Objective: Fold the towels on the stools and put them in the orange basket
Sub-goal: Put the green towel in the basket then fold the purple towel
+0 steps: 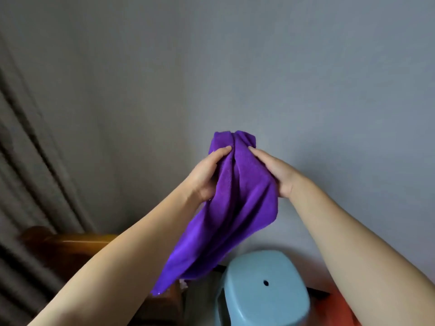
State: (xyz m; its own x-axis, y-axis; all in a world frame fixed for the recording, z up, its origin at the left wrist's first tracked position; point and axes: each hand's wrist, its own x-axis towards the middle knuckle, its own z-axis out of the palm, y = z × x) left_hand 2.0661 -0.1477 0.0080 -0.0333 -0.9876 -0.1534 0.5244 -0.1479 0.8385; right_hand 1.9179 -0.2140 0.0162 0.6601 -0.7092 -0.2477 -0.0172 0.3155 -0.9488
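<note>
A purple towel (235, 203) hangs in the air in front of the grey wall, bunched at its top and trailing down to the lower left. My left hand (204, 175) grips its upper left side, thumb on the cloth. My right hand (275, 170) pinches the upper right side, fingers behind the fabric. Below the towel stands a light blue plastic stool (263, 290) with a small hole in its bare seat. An orange shape (343, 309) shows at the stool's right, partly hidden by my right forearm; I cannot tell if it is the basket.
Grey curtains (28, 161) hang along the left. A brown wooden piece of furniture (70, 248) sits low at the left behind my left forearm. The plain grey wall (235, 67) fills the upper view.
</note>
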